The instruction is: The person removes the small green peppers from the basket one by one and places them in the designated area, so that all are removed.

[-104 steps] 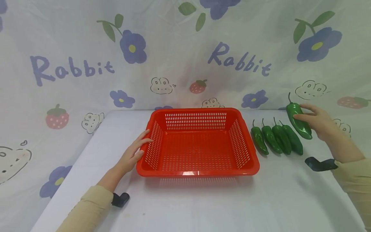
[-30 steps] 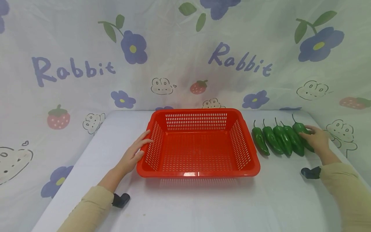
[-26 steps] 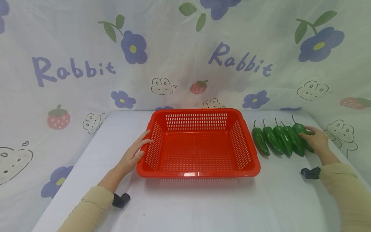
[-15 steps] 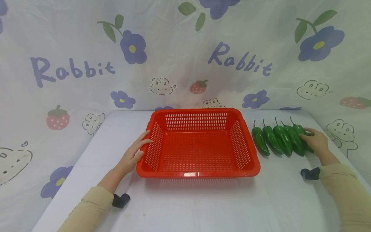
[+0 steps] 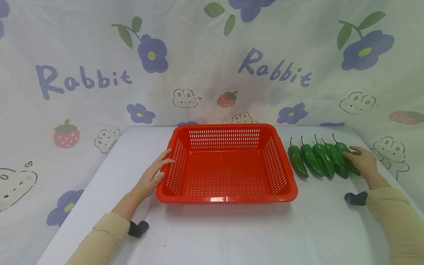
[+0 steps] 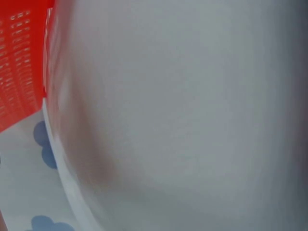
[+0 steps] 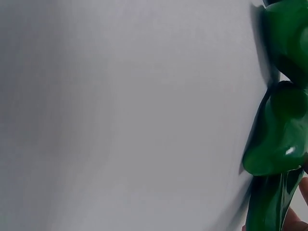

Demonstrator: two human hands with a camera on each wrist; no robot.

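Observation:
In the head view, a red plastic basket with slotted walls stands mid-table. My left hand rests on its left rim, fairly straight fingers reaching over the edge. To the right of the basket, several glossy green chili peppers lie side by side, stems away from me. My right hand grips the rightmost chili pepper, thumb on its near side, hiding part of its body. In the right wrist view, fingers show beside that pepper; another pepper touches it. The left wrist view shows no hand.
A white cloth covers the table. Behind it hangs a curtain printed with flowers, strawberries and rabbits. The basket's right wall is close to the leftmost pepper.
Since the earliest frame, my right hand has lowered its chili pepper from the air onto the table at the row's right end. It has since shifted slightly. My left hand has stayed put.

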